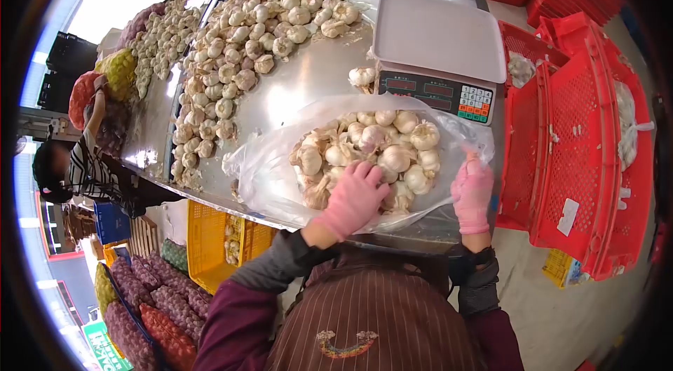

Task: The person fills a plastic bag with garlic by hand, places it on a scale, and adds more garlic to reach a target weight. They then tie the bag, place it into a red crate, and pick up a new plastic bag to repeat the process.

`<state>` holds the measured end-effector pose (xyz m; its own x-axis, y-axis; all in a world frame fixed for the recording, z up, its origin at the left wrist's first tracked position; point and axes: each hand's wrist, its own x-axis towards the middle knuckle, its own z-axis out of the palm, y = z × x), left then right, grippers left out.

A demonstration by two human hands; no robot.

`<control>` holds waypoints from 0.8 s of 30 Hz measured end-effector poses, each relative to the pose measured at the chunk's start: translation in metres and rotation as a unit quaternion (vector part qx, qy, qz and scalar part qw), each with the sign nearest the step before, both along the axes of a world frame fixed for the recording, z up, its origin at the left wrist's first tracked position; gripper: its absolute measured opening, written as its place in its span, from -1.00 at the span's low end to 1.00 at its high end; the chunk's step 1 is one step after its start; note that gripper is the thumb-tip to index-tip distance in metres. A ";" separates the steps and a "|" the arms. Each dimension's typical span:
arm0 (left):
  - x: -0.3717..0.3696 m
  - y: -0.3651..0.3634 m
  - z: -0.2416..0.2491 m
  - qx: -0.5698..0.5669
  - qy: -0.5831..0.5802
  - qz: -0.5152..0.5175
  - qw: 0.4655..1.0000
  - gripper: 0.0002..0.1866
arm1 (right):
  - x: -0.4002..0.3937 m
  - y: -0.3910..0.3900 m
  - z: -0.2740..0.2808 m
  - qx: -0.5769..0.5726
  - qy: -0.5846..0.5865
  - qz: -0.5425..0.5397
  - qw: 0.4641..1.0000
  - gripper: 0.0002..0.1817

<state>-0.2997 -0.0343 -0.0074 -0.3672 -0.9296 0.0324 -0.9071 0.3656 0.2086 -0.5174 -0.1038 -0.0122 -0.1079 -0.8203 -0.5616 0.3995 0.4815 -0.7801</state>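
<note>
A clear plastic bag [263,160] lies on the metal table with its mouth spread wide, full of garlic bulbs [395,158]. My left hand [352,197], in a pink glove, rests on the bulbs at the near side of the bag, fingers a little apart and bent over them. Whether a bulb sits under the fingertips is hidden. At the bag's right edge, my right hand [472,194], also gloved in pink, pinches the plastic film. Just beyond the bag stands a digital scale [438,38] with a bare pan and a keypad facing me.
Loose garlic [231,55] is heaped across the table's left and far parts. One bulb [362,78] lies beside the scale. Red crates [575,132] stack up on the right. A yellow crate [207,248] and mesh sacks [165,301] stand lower left. Another person [91,171] works at the far left.
</note>
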 end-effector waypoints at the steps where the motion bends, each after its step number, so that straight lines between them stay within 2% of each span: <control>1: 0.014 0.010 0.008 0.005 -0.046 -0.020 0.999 -0.81 | 0.001 0.001 0.001 0.002 -0.001 0.001 1.000 -0.68; 2: 0.029 0.017 0.015 0.008 -0.090 -0.040 0.995 -0.84 | 0.003 0.000 0.002 -0.003 -0.009 0.000 1.000 -0.69; 4: 0.058 0.025 0.023 0.011 -0.092 -0.023 0.995 -0.87 | 0.004 -0.002 0.003 -0.011 -0.016 -0.002 1.000 -0.69; 5: 0.074 0.029 0.026 0.015 -0.094 -0.009 0.995 -0.89 | 0.004 -0.002 0.002 -0.019 -0.021 -0.005 1.000 -0.76; 6: 0.104 0.037 -0.008 0.028 -0.094 0.055 0.994 -0.91 | 0.004 -0.002 0.001 -0.027 -0.024 -0.009 0.999 -0.72; 8: 0.122 0.026 -0.006 0.039 -0.141 0.132 0.980 -0.87 | 0.007 0.002 0.001 -0.020 -0.014 -0.003 1.000 -0.76; 9: 0.126 0.008 -0.007 0.040 -0.139 0.130 0.981 -0.87 | 0.009 0.006 0.000 -0.009 -0.005 0.005 1.000 -0.73; 11: 0.134 -0.025 -0.009 -0.033 0.058 0.171 0.983 -0.72 | 0.014 0.014 -0.003 -0.006 -0.003 0.000 1.000 -0.75; 12: 0.127 -0.035 -0.014 -0.033 0.059 0.171 0.983 -0.72 | 0.016 0.016 -0.003 -0.004 -0.002 -0.001 1.000 -0.76; 15: 0.050 -0.071 -0.036 -0.032 0.231 0.130 0.964 -0.65 | 0.022 0.018 0.001 -0.001 0.011 -0.014 1.000 -0.79; 17: -0.004 -0.060 -0.016 -0.126 0.166 0.046 0.977 -0.60 | 0.019 0.017 -0.006 -0.015 0.023 -0.026 0.999 -0.79; 20: -0.003 -0.024 0.021 -0.097 0.103 0.062 0.988 -0.52 | 0.007 0.019 -0.006 -0.004 0.040 -0.037 0.999 -0.78; 21: 0.027 -0.007 0.006 -0.223 0.025 0.189 0.956 -0.41 | 0.002 0.021 -0.005 0.018 0.045 -0.033 0.998 -0.77; 22: 0.056 0.009 -0.008 -0.310 -0.032 0.327 0.892 -0.31 | -0.006 0.021 -0.012 0.018 0.044 -0.034 0.998 -0.77; 23: 0.084 0.010 0.023 -0.361 -0.198 0.388 0.825 -0.23 | -0.015 0.022 -0.023 0.040 0.036 -0.014 0.998 -0.76; 24: 0.122 0.023 0.019 -0.282 -0.165 0.476 0.816 -0.32 | -0.021 0.026 -0.030 0.063 0.028 0.005 0.998 -0.75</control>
